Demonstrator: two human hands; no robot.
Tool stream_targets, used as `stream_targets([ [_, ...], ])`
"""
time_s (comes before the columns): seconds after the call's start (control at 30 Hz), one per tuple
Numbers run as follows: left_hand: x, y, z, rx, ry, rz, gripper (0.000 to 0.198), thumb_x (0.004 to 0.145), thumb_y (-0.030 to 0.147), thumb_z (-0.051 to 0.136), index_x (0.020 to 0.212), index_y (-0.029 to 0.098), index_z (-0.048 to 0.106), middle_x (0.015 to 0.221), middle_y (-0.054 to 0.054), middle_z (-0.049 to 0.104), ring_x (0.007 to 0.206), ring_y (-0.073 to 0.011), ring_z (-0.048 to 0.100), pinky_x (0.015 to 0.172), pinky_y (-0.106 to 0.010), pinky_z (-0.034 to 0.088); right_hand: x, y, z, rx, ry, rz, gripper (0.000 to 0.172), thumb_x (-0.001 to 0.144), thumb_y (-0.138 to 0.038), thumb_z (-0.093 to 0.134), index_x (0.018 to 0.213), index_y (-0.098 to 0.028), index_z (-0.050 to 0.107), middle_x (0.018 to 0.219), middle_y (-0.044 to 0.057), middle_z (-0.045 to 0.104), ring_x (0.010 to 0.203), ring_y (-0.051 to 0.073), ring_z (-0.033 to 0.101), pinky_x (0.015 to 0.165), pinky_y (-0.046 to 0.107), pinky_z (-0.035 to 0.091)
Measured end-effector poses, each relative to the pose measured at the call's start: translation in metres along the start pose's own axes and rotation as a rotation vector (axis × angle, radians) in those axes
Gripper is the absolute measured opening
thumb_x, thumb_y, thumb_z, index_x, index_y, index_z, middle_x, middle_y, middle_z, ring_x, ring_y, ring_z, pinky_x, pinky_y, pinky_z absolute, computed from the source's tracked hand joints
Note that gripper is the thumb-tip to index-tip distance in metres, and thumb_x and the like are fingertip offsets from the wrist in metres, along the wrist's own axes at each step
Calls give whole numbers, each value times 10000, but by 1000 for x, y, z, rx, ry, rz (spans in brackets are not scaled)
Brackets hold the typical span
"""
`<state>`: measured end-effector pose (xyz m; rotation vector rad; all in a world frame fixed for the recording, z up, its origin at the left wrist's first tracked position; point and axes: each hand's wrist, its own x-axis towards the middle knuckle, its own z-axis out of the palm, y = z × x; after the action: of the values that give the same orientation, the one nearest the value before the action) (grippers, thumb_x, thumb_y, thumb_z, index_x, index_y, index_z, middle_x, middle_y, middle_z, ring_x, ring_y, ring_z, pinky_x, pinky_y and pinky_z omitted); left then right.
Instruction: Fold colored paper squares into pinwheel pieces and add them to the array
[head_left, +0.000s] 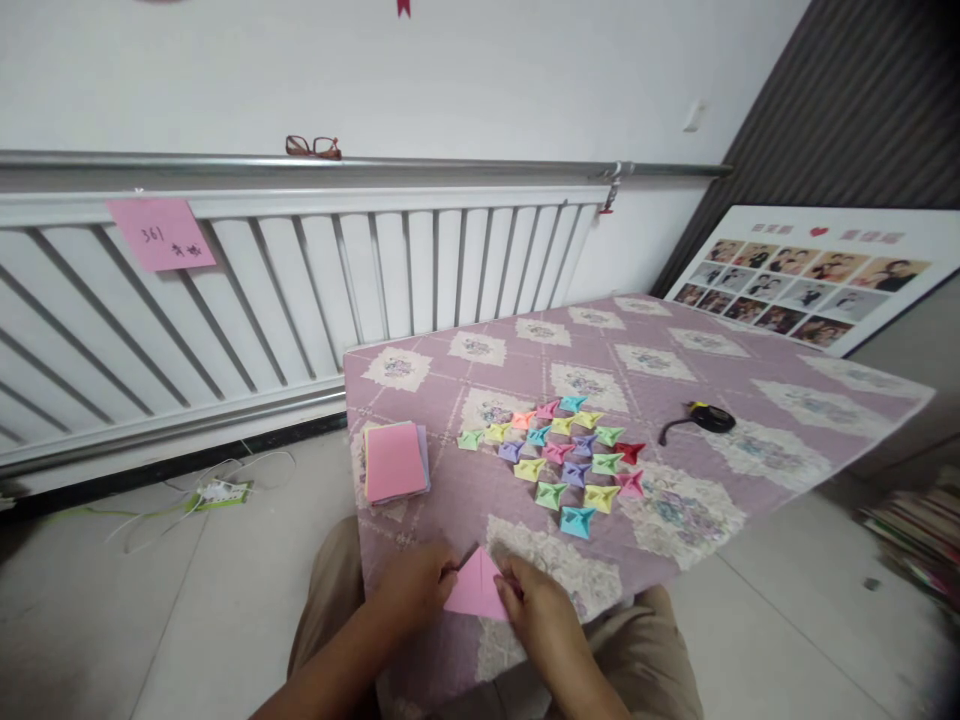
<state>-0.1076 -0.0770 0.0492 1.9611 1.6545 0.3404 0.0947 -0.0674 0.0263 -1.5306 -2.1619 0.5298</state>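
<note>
Both my hands pinch a pink sheet of paper [474, 588], folded into a triangle, at the near edge of the table [675, 345]. My left hand [415, 586] grips its left corner with closed fingers. My right hand [541, 606] holds the right side, fingers curled on the fold. Just beyond, several small folded paper pieces [564, 462] in many colours lie in rows on the purple patterned cloth. A stack of pink paper squares [395, 461] rests to the left of them.
A black tape measure [705, 417] lies right of the folded pieces. White radiator [300, 290] with a pink note [160, 233] and glasses [313, 147] on its pipe. A photo board [810, 275] leans at right. Cables [210, 490] on the floor left; books [915, 530] right.
</note>
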Motion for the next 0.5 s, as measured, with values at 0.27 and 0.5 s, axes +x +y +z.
stream_targets([
  [0.27, -3, 0, 10, 142, 36, 77, 216, 846, 126, 490, 1019, 199, 598, 1015, -38, 647, 910, -209, 595, 784, -314, 439, -2, 1, 4, -256, 56, -89, 87, 844, -173, 563, 886, -207, 632, 839, 63, 653, 788, 226, 601, 689, 316, 416],
  [0.5, -1, -8, 18, 292, 7, 335, 156, 925, 174, 477, 972, 202, 623, 1028, -41, 612, 994, -218, 525, 856, -338, 419, -6, 3, 9, -390, 55, -258, 206, 863, -118, 568, 987, -252, 663, 888, 50, 654, 847, 225, 559, 786, 363, 368],
])
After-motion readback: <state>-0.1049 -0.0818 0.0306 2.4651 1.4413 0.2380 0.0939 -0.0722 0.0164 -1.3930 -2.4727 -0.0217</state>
